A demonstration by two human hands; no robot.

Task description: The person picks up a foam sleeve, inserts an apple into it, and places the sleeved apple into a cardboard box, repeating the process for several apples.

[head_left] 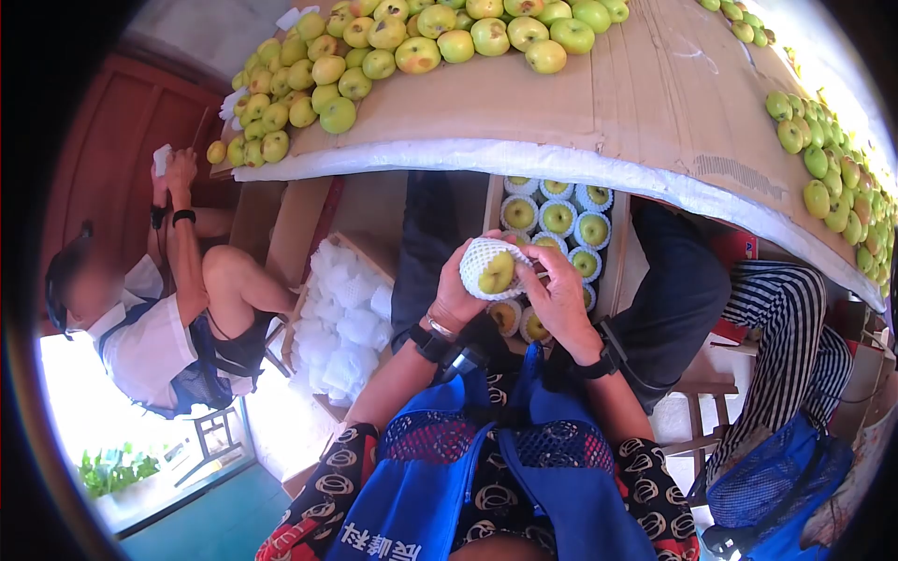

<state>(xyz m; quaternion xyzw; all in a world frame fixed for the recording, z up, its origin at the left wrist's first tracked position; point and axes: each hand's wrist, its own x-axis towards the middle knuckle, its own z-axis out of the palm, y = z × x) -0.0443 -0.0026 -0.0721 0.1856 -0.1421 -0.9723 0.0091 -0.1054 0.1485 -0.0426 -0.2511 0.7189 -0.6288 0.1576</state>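
Note:
A yellow-green apple (497,272) sits in a white foam net sleeve (480,254), held up in front of me. My left hand (456,292) is wrapped round the sleeve's left side. On the other side, the fingers of my right hand (561,297) are closed on the sleeve's edge beside the bare part of the apple. Below and beyond my hands, a box (614,271) between my knees holds several apples (558,218) in the same kind of foam nets, set in rows. My hands hide part of the box.
Loose apples (418,54) are heaped on a cardboard-covered table (655,103), with more at its right end. A box of white foam sleeves (341,318) stands to my left. One person (159,309) sits at left holding something white; another person's striped trousers (781,327) show at right.

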